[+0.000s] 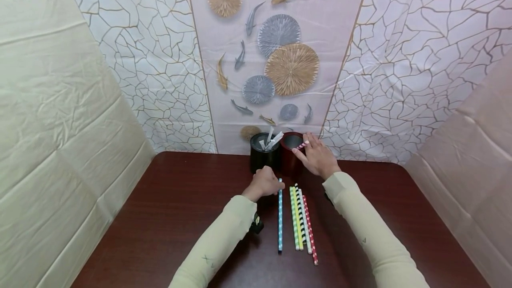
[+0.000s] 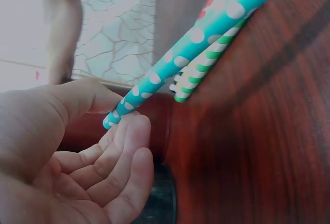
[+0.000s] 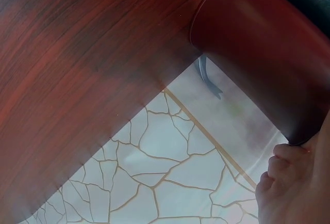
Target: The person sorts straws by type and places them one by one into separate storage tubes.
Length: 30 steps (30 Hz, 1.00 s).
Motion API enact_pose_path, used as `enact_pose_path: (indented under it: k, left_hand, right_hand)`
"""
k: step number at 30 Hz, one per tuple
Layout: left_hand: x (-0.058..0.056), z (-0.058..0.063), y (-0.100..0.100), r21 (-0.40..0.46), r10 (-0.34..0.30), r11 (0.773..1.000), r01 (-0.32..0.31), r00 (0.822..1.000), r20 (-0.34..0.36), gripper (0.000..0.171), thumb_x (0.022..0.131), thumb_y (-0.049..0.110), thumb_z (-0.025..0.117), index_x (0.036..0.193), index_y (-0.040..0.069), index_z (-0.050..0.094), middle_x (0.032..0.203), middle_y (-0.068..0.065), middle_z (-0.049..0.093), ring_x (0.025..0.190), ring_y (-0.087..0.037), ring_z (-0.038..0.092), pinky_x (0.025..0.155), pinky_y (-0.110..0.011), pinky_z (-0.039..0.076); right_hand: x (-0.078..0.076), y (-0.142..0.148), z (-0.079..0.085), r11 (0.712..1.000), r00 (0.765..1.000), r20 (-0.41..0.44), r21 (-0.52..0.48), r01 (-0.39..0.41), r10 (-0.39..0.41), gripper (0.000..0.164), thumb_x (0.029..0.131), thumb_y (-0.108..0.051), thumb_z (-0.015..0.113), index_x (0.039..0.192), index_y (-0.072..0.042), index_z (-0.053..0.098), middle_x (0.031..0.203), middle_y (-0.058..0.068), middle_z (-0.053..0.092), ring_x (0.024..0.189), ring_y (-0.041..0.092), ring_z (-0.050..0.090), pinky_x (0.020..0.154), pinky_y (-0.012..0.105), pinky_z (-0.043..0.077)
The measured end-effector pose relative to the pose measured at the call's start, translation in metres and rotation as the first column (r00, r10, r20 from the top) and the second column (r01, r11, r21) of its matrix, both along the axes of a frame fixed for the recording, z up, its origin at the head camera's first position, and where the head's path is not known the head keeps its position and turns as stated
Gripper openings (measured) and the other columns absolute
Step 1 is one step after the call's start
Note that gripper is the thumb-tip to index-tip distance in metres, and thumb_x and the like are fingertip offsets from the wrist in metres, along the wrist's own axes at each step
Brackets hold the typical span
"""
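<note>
Near the middle of the table, my left hand (image 1: 265, 183) pinches the upper end of a blue paper straw with white dots (image 1: 280, 221). The left wrist view shows this blue straw (image 2: 180, 61) between thumb and index finger, the other fingers loosely bent. My right hand (image 1: 320, 157) holds the rim of a dark red cup (image 1: 291, 163), thumb in front and fingers at the far right side. A pink-and-white striped straw (image 1: 302, 145) shows at this cup's rim, beside the right thumb. In the right wrist view, the fingers (image 3: 281, 170) touch the red cup (image 3: 258, 43) near its rim.
Left of the red cup, touching or nearly so, a black cup (image 1: 262, 157) holds several white paper-wrapped pieces (image 1: 274, 140). Green-striped (image 1: 294, 219), yellow, black-striped, pale and red-dotted straws (image 1: 310, 230) lie side by side on the brown table (image 1: 172, 234). Patterned cloth (image 1: 160, 57) hangs behind the table.
</note>
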State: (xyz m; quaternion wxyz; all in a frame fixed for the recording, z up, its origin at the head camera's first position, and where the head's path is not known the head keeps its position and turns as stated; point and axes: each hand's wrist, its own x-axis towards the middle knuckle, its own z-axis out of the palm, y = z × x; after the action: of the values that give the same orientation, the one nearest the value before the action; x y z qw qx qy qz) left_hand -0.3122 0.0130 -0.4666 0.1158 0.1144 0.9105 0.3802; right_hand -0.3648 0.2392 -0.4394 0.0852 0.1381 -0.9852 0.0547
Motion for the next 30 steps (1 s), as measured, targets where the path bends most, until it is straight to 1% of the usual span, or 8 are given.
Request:
enact_pose_path:
  k: [2,6,9,12,15,18,24,30]
  left_hand:
    - [0.000,0.005,-0.002,0.015,0.005,1.000,-0.005,0.999,-0.032,0.033,0.095,0.024,0.074,0.071,0.003,0.079,0.077,-0.013,0.080,0.061,-0.017,0.065,0.058,-0.028,0.049]
    - [0.001,0.014,-0.007,0.060,0.025,0.998,-0.019,0.994,-0.105,0.026,0.095,0.022,0.076,0.074,0.007,0.082,0.073,-0.009,0.079,0.068,-0.015,0.067,0.067,-0.033,0.055]
    - [0.001,0.018,-0.012,0.091,0.048,0.995,-0.036,0.991,-0.126,0.022,0.095,0.021,0.077,0.077,0.010,0.082,0.071,-0.005,0.078,0.072,-0.014,0.068,0.072,-0.035,0.057]
    - [0.001,0.023,-0.016,0.135,0.067,0.990,-0.048,0.988,-0.136,0.018,0.096,0.022,0.076,0.083,0.010,0.081,0.070,-0.002,0.077,0.071,-0.013,0.069,0.069,-0.033,0.057]
    - [0.001,0.030,-0.020,0.192,0.083,0.980,-0.052,0.985,-0.154,0.015,0.097,0.023,0.076,0.090,0.009,0.079,0.075,-0.005,0.079,0.067,-0.012,0.069,0.064,-0.029,0.055]
    - [0.003,0.040,-0.023,0.229,0.102,0.972,-0.058,0.977,-0.186,0.015,0.097,0.022,0.076,0.097,0.008,0.077,0.082,-0.008,0.081,0.068,-0.012,0.070,0.063,-0.027,0.055]
    - [0.008,0.058,-0.031,0.283,0.156,0.956,-0.073,0.948,-0.279,0.016,0.098,0.022,0.075,0.099,0.007,0.077,0.093,-0.009,0.081,0.081,-0.020,0.075,0.071,-0.032,0.060]
    - [0.013,0.084,-0.036,0.389,0.216,0.919,-0.068,0.912,-0.349,0.015,0.096,0.020,0.077,0.097,0.005,0.076,0.092,-0.011,0.080,0.085,-0.024,0.078,0.076,-0.034,0.063]
  right_hand:
    - [0.000,0.000,0.000,1.000,1.000,0.007,0.005,0.004,-0.004,0.086,0.112,-0.059,0.028,0.164,0.010,0.020,0.173,0.030,0.020,0.161,0.046,0.021,0.131,0.059,0.023]
    - [-0.001,0.000,0.001,1.000,1.000,0.006,0.016,0.009,-0.009,0.087,0.112,-0.060,0.027,0.164,0.010,0.020,0.173,0.030,0.019,0.162,0.046,0.021,0.131,0.058,0.023]
    - [-0.001,0.001,0.000,1.000,1.000,0.002,0.017,0.007,-0.007,0.087,0.112,-0.060,0.027,0.164,0.010,0.020,0.173,0.030,0.019,0.162,0.046,0.021,0.131,0.058,0.023]
    - [-0.001,0.001,0.000,1.000,1.000,0.002,0.012,0.006,-0.006,0.087,0.112,-0.060,0.027,0.164,0.010,0.020,0.173,0.030,0.020,0.162,0.046,0.021,0.131,0.059,0.024]
    - [-0.001,0.001,-0.001,1.000,1.000,-0.002,0.004,0.010,-0.010,0.087,0.112,-0.059,0.028,0.164,0.010,0.021,0.173,0.030,0.020,0.161,0.046,0.022,0.130,0.060,0.025]
    - [-0.001,0.001,-0.001,1.000,1.000,-0.010,-0.004,0.012,-0.012,0.087,0.112,-0.060,0.028,0.164,0.010,0.021,0.173,0.030,0.021,0.161,0.046,0.023,0.129,0.061,0.027]
    - [-0.003,0.001,-0.001,1.000,1.000,-0.021,-0.013,0.001,-0.001,0.086,0.112,-0.059,0.029,0.163,0.010,0.023,0.172,0.030,0.022,0.161,0.047,0.024,0.128,0.062,0.028]
    - [-0.002,0.000,-0.002,1.000,1.000,-0.017,-0.013,0.000,0.000,0.086,0.112,-0.059,0.030,0.163,0.010,0.023,0.172,0.030,0.022,0.160,0.047,0.024,0.128,0.062,0.028]
